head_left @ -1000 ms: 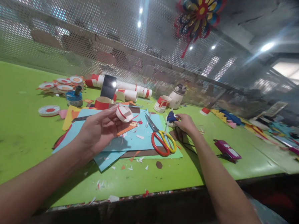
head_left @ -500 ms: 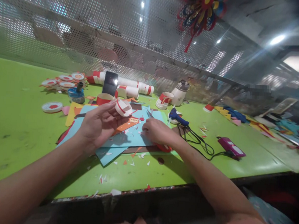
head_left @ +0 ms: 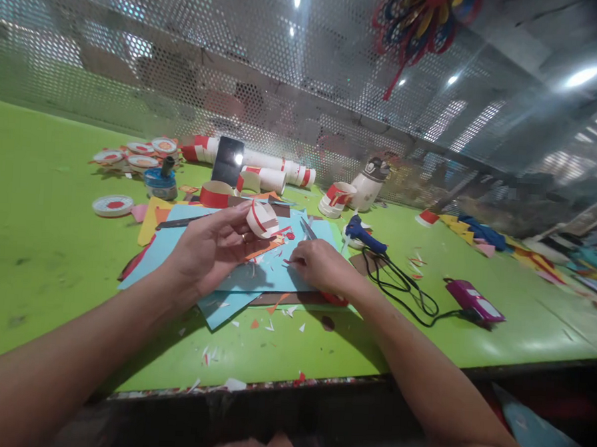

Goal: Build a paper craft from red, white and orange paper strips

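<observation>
My left hand (head_left: 214,252) is closed around a short white paper cup piece (head_left: 262,219) with a red strip along its rim, held tilted above the blue paper. At the sheet's right side, my right hand (head_left: 321,268) has its fingertips pinched together on a small red paper strip (head_left: 288,262). Scissors lie beneath that hand; their blades (head_left: 308,229) show past the knuckles and a red handle (head_left: 335,299) below the wrist. Paper scraps are scattered over the blue paper (head_left: 295,283).
A blue glue gun (head_left: 365,235) with a black cable lies right, near a purple power box (head_left: 474,303). Behind stand a red-and-white cup (head_left: 337,200), a dark phone (head_left: 228,161), a red paper ring (head_left: 216,194) and a blue jar (head_left: 160,184). The table's front edge (head_left: 250,386) is close.
The whole view has shifted, so most things appear slightly further right. The cup piece in my left hand has turned a little. My right fingertips now show a red strip.
</observation>
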Demonstrator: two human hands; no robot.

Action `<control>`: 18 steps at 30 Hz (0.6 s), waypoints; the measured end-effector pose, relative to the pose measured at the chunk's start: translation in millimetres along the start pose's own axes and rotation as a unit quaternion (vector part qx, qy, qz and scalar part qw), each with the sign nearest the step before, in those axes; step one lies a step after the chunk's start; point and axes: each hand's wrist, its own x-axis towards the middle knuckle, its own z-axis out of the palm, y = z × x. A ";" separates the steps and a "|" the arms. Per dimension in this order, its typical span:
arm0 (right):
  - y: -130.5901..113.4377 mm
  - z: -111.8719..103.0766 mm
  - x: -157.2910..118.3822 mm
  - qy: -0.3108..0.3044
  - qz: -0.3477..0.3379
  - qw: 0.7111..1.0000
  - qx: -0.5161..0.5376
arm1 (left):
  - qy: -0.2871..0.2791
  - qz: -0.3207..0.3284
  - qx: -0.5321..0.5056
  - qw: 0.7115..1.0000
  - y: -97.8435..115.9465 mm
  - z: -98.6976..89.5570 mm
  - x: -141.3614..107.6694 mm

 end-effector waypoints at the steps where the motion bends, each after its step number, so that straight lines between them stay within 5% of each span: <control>1: 3.2 0.4 -0.1 0.019 0.005 0.999 0.033 | 0.000 -0.003 0.002 1.000 0.0 0.1 -0.3; 8: 20.3 2.2 1.7 0.046 0.061 0.955 0.285 | 0.012 -0.024 0.008 1.000 -1.6 -1.6 -0.8; 18: 12.9 -4.0 -6.4 0.034 0.081 0.807 0.584 | -0.035 -0.085 0.034 0.995 -11.4 -8.3 1.8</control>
